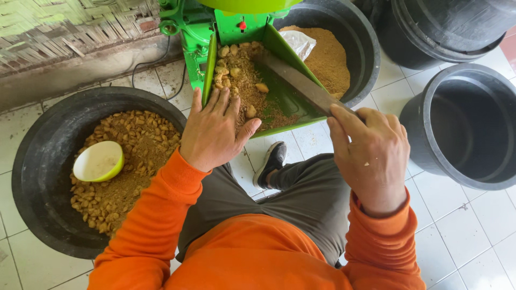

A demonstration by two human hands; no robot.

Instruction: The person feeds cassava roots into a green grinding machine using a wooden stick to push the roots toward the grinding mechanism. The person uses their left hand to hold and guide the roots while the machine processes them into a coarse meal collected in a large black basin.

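My left hand (pixel 214 131) lies flat, fingers spread, on the brown crumbly mix (pixel 244 80) in the green machine's feed tray (pixel 290 104), beside several pale lumps (pixel 262 87). My right hand (pixel 371 156) grips the handle end of a long flat metal blade (pixel 298 80) that reaches diagonally up into the tray. Both arms wear orange sleeves.
A black tub (pixel 37 161) at left holds brown lumps and a green-rimmed bowl (pixel 98 160). Behind the green machine (pixel 196 27) a black tub (pixel 365 48) holds fine brown powder and a plastic bag (pixel 298 42). Two more black tubs (pixel 462 126) stand at right. My shoe (pixel 270 162) rests on white tiles.
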